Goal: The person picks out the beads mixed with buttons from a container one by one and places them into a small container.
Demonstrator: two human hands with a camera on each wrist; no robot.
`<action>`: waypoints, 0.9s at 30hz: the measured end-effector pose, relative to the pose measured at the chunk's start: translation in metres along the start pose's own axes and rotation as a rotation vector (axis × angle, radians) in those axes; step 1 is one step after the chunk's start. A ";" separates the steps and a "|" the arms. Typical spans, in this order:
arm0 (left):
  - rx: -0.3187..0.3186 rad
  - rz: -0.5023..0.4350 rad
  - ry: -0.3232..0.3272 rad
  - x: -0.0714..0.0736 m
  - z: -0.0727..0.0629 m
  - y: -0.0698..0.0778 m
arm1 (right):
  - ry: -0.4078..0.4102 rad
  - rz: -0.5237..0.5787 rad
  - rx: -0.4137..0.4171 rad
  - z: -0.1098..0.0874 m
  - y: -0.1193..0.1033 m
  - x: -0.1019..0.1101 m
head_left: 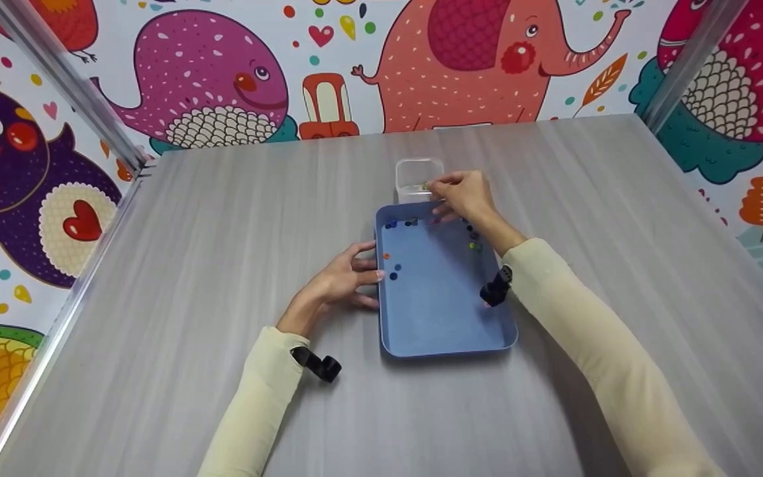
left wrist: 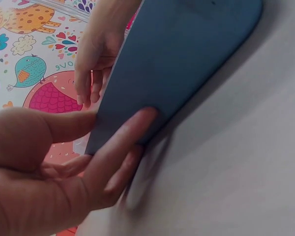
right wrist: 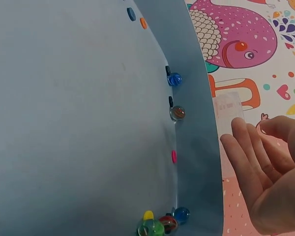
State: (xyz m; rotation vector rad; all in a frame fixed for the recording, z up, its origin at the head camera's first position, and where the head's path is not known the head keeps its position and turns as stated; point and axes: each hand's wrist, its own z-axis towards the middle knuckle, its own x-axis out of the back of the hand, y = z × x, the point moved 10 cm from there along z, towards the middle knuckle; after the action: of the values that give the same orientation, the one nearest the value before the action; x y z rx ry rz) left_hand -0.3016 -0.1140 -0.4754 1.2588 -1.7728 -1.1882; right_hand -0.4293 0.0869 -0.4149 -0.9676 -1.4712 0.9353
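A blue tray (head_left: 444, 298) holds glass marbles (right wrist: 175, 79) and small flat coloured discs (right wrist: 143, 23), most of them along its walls. At the tray's left side is my left hand (head_left: 342, 275); its thumb reaches the rim and other fingers lie against the outer wall. Beyond the far end stands a clear plastic box (head_left: 419, 167). My right hand (head_left: 467, 195) is over the box's near right side, thumb and forefinger pinching a small yellowish thing (head_left: 426, 186), too small to name surely. In the right wrist view the other fingers (right wrist: 246, 164) extend past the tray wall.
The tray and box stand on a grey wood-grain table (head_left: 255, 218). Printed panels with cartoon animals (head_left: 212, 73) rise behind and at both sides. Metal posts (head_left: 67, 86) stand at the back corners. Black wrist cameras (head_left: 318, 366) are strapped to both sleeves.
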 end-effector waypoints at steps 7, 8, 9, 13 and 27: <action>0.000 0.000 0.002 0.000 0.001 0.000 | -0.016 -0.006 0.007 -0.002 -0.001 -0.006; -0.001 0.003 0.000 0.000 0.001 0.000 | -0.021 -0.005 0.008 -0.003 -0.001 -0.008; -0.002 0.007 -0.001 0.000 0.001 0.000 | -0.024 -0.005 0.009 -0.003 -0.001 -0.008; -0.007 0.019 -0.005 0.000 0.000 0.001 | -0.044 -0.014 0.010 -0.004 0.000 -0.013; 0.003 0.010 0.002 0.000 0.002 -0.002 | -0.092 -0.047 -0.022 -0.008 0.005 -0.032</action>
State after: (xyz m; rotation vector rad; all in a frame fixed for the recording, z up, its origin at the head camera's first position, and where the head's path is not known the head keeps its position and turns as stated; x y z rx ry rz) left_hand -0.3025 -0.1136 -0.4775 1.2507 -1.7783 -1.1785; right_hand -0.4185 0.0588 -0.4298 -0.9123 -1.5782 0.9422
